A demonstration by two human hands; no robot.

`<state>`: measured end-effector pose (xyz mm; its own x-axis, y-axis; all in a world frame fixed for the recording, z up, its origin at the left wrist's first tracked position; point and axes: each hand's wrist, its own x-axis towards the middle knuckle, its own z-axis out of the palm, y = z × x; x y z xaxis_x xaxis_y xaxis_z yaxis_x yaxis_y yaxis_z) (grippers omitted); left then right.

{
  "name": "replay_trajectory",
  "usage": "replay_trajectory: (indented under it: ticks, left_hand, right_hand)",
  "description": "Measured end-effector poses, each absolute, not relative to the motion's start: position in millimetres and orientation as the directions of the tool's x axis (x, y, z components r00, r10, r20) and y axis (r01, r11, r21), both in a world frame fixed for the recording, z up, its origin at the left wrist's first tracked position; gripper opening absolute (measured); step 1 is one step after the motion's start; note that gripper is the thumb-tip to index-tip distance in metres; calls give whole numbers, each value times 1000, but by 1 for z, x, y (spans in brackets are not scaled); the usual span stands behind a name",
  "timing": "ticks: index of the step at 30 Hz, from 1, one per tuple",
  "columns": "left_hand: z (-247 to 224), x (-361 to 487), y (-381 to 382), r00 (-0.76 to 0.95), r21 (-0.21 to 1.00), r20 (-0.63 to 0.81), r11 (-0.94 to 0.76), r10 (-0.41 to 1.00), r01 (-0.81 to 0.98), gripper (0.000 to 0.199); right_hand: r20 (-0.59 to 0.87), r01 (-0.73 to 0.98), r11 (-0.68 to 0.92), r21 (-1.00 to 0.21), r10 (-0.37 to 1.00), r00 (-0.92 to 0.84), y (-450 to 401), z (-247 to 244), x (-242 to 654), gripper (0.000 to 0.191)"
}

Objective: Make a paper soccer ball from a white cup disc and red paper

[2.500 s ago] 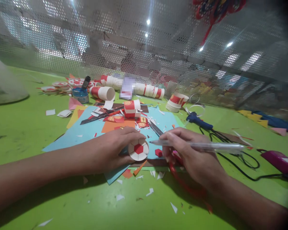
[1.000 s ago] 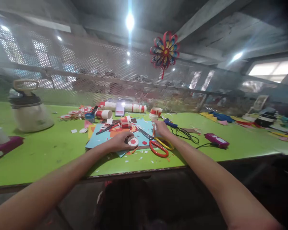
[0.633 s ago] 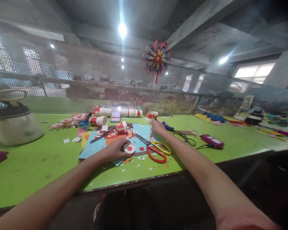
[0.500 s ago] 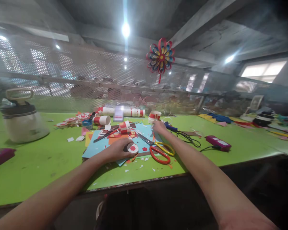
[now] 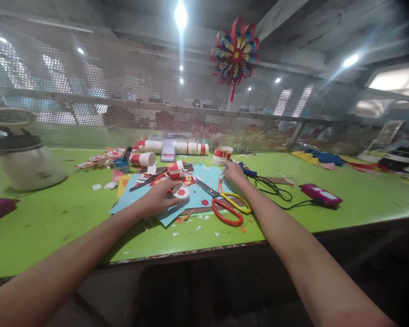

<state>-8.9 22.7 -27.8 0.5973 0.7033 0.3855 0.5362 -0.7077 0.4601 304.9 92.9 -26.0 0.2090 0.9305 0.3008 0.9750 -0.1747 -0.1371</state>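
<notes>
My left hand [image 5: 158,198] is closed around a short white paper-cup piece with a red hexagon on its round end [image 5: 182,192], above the light blue paper [image 5: 196,196]. My right hand [image 5: 234,173] reaches to the paper's far right corner, fingers bent together; whatever is at its fingertips is too small to make out. Just beyond those fingertips stands a red and white paper cup piece [image 5: 222,155]. Between the hands lie scissors [image 5: 227,213] with one red and one yellow handle loop. A blue glue gun [image 5: 248,170] sits right of my right hand.
Paper cups [image 5: 172,146] lie nested in a row at the back, beside a phone [image 5: 168,152]. Cut paper pieces [image 5: 100,159] and a small blue jar [image 5: 122,165] are left. A sprayer bottle [image 5: 23,163] stands far left. A purple box [image 5: 321,195] with a cord lies right.
My left hand has drawn back a little to the left with the cup piece. The right hand stays near the standing cup piece. The camera view has tilted down somewhat.
</notes>
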Motion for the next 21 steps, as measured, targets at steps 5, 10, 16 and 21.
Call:
replay_trajectory:
  ticks: [5, 10, 16, 21]
  left_hand:
    - [-15, -17, 25, 415, 525, 482, -633, 772, 569, 47]
    - [-12, -30, 34, 225, 588, 540, -555, 811, 589, 54]
    - [-9, -43, 42, 129, 625, 571, -531, 811, 573, 56]
    - [-5, -38, 34, 181, 641, 563, -565, 806, 519, 50]
  right_hand:
    - [294, 959, -253, -125, 914, 279, 93, -27, 309, 30]
    - [312, 940, -322, -111, 887, 341, 94, -29, 307, 32]
    - [308, 941, -321, -105, 889, 338, 93, -29, 302, 32]
    - [310, 958, -258, -124, 907, 284, 85, -24, 299, 31]
